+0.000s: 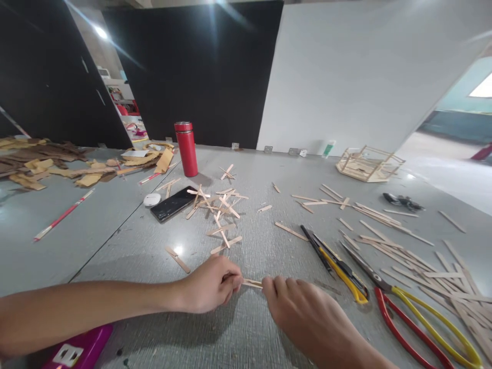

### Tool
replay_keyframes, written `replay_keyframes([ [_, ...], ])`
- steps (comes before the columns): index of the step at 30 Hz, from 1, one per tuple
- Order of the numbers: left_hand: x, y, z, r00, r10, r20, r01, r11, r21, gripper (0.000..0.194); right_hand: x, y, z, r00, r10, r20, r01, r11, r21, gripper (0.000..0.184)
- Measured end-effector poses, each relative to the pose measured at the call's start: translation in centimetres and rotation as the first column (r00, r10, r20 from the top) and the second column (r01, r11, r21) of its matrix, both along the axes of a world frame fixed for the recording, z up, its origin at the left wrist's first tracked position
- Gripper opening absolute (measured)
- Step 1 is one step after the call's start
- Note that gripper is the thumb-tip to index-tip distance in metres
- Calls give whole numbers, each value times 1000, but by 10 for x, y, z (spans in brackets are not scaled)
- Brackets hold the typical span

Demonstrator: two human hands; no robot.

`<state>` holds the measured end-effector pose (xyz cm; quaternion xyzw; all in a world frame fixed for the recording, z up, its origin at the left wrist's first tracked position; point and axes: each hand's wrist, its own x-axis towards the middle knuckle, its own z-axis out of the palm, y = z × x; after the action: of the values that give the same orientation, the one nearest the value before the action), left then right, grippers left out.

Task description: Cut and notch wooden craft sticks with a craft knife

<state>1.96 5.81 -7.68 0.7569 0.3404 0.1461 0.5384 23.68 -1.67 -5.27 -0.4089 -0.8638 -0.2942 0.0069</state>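
Note:
Between my two hands, low over the grey table (246,328), runs a popsicle stick (252,283); there may be two sticks laid together, I cannot tell. My left hand (209,284) pinches one end of it with thumb and fingers. The other end disappears under the closed fingers of my right hand (298,305), knuckles up. Just beyond my hands lie several crossed sticks (223,233) in a loose heap. A single stick (177,259) rests left of my left hand. To the right of my right hand are a yellow box cutter (342,271) and scissors (384,287) with red and yellow handles.
A phone (175,204), a white round case (151,200) and a red flask (186,149) stand or lie at left back. Many loose sticks (423,266) cover the right side. A small stick frame (369,165) sits at the back right. A purple power strip (82,348) is at lower left.

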Motion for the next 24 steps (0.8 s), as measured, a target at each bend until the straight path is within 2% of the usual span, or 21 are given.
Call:
replay_keyframes([
  [4,0,-1,2,1000,12,12,-12,1000,26,27,-19,2,11,992,55,116,-52,998,-28,22],
  [7,-1,-1,3,1000,17,4,-17,1000,8,27,-28,8,17,986,81,144,-71,995,-77,22],
  [12,-1,1,0,1000,10,-12,-10,999,-52,28,-15,17,19,991,101,86,-95,992,-78,27],
  [18,1,7,-6,1000,-14,0,13,993,-121,34,14,10,-5,998,33,-53,-34,999,-17,29],
  [24,0,11,-4,1000,-26,7,27,989,-147,37,21,6,-25,990,48,-130,-49,999,-7,21],
])
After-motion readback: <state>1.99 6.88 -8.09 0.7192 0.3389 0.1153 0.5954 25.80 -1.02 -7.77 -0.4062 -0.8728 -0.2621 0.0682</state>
